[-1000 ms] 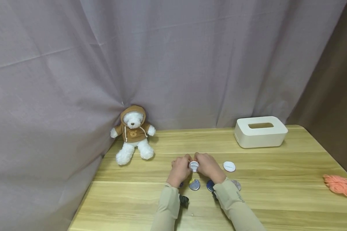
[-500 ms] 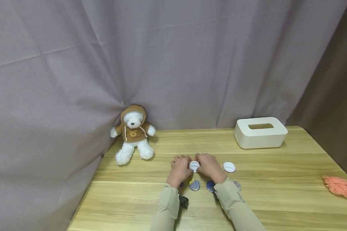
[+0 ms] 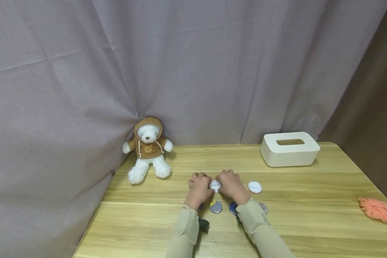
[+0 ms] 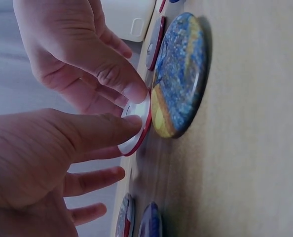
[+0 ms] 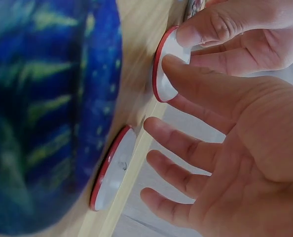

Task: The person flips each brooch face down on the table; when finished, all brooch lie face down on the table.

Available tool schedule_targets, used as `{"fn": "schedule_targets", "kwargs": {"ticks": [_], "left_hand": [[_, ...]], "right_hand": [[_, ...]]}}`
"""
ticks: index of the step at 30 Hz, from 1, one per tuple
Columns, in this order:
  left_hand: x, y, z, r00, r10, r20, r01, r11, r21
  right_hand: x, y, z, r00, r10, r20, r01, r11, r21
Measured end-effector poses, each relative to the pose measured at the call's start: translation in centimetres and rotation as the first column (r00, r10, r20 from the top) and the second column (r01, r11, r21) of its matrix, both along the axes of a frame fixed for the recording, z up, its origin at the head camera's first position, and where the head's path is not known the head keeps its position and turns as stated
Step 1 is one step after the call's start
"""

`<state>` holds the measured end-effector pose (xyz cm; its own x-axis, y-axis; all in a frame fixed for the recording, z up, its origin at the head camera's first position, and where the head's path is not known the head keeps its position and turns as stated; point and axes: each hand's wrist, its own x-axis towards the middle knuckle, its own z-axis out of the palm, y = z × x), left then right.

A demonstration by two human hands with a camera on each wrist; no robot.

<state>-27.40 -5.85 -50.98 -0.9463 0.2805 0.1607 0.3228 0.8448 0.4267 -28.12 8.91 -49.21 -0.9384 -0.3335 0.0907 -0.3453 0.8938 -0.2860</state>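
In the head view my left hand [image 3: 200, 190] and right hand [image 3: 231, 186] meet above the middle of the table. Between them they pinch a round badge [image 3: 214, 185] by its two sides, its white back facing me. A red rim runs round that badge [image 4: 136, 136] in the left wrist view, where both thumbs press on the white back. The right wrist view shows the right hand's other fingers spread away from the badge [image 5: 165, 74]. Closest to the hands on the table lies a blue and yellow badge [image 3: 215, 208].
Another white-backed badge [image 3: 254, 187] lies right of the hands. Nearer me are a dark blue badge [image 3: 233, 208] and a pale badge [image 3: 263, 208], partly behind the right arm. A teddy bear [image 3: 148, 150], white tissue box [image 3: 290, 154] and coral yarn [image 3: 376, 209] stand farther out.
The badge between the hands has tilted, so its white back shows somewhat differently. Both hands keep their hold at nearly the same place.
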Motion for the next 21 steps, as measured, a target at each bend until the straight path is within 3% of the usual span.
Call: {"fn": "schedule_targets", "kwargs": {"ticks": [15, 21], "left_hand": [[-0.3, -0.5, -0.2, 1.0, -0.003, 0.028, 0.004, 1.0, -0.008], [-0.3, -1.3, 0.0, 0.999, -0.007, 0.044, 0.006, 1.0, 0.027]], "right_hand": [[0.0, -0.3, -0.4, 1.0, 0.016, 0.004, -0.016, 0.999, 0.032], [-0.1, -0.5, 0.2, 0.999, 0.045, 0.0, -0.045, 0.999, 0.022]]}}
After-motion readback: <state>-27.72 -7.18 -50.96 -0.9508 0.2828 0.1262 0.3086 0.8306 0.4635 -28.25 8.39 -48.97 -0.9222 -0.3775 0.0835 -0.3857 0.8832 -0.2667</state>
